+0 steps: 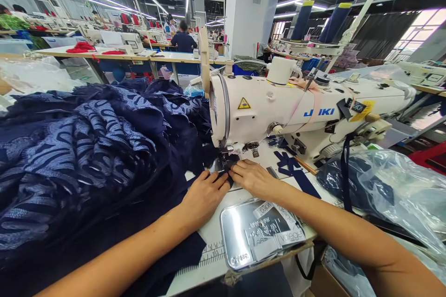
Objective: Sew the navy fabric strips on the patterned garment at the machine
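Observation:
A white sewing machine (258, 106) stands in front of me, its presser foot (225, 161) down near the bed. Just before the foot, my left hand (206, 195) has its fingers curled onto dark navy fabric (223, 175). My right hand (253, 177) holds the same fabric close to the foot from the right, fingertips pressed together. Both hands nearly meet there, and they partly hide the fabric's edge. To the left lies a large heap of navy fabric with pale blue patterning (87, 148), reaching down beside my left forearm.
A metal tin lid (237, 227) with paper labels lies near the front edge, beside a printed ruler (205, 257). Navy strips (291, 167) rest right of the needle area. A clear plastic bag (400, 195) fills the right side. Thread cones (302, 21) stand behind.

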`<state>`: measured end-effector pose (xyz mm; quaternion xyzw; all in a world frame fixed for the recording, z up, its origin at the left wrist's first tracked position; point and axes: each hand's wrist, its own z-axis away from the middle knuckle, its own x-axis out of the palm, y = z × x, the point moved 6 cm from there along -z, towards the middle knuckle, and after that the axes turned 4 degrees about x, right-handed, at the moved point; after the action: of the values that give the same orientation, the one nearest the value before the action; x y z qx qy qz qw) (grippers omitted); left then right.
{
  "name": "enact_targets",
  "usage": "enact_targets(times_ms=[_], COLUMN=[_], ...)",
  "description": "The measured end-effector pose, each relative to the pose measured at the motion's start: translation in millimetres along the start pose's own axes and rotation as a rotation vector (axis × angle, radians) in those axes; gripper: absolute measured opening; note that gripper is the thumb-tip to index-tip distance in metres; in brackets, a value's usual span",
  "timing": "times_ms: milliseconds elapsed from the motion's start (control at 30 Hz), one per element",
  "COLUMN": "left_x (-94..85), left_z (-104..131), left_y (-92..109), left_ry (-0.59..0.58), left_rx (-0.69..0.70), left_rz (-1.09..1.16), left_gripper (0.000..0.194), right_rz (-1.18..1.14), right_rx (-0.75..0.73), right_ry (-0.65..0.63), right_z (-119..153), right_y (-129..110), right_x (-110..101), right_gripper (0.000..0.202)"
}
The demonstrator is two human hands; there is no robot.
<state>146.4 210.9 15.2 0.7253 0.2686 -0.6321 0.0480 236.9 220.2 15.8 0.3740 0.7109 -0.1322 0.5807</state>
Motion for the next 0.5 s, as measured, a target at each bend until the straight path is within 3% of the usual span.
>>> enact_targets(times_ms=[200, 500], left_x=[-0.4, 1.8], left_z=[-2, -3], left_y=[-12, -8], left_ry=[-0.019, -0.053], left_rx=[-0.089, -0.126], left_rz=[0.190, 0.142], left_gripper=[0.032, 0.037], right_rz=[-0.001, -0.074], right_rx=[-0.062, -0.115], right_ry=[0.000, 0.178], right_z=[-3, 0], right_y=[11, 19], right_x=[5, 8], right_gripper=[0.019, 0.027])
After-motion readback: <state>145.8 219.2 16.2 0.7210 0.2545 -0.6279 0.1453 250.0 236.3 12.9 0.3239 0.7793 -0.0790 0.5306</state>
